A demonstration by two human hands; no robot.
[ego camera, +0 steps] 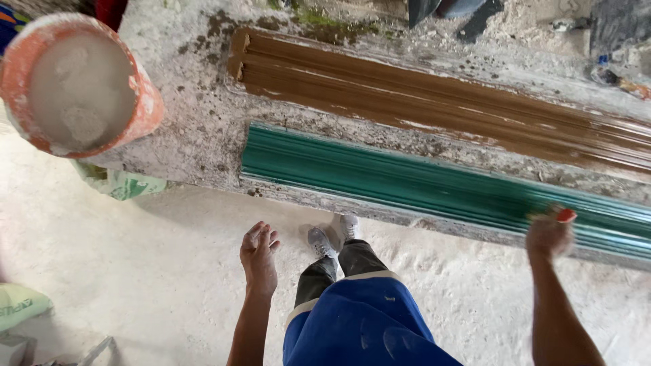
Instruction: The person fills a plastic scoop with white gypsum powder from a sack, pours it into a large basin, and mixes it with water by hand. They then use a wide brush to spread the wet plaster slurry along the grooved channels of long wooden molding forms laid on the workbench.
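Observation:
My left hand (260,256) hangs free beside my leg, fingers loosely apart, holding nothing. Over the near edge of a long green ribbed mould (407,181), my right hand (548,234) is closed around a small object with a red tip (565,215); the hand is blurred. Behind the green mould lies a brown one (420,95), also long and ribbed, on a rough grey bench (196,129). My legs and grey shoes (332,237) stand just in front of the bench.
An orange bucket (78,85) coated in white plaster stands at the bench's left end. A green and white sack (119,183) lies below it, another sack (20,305) at the lower left. The floor is dusty white. Debris lies at the far right.

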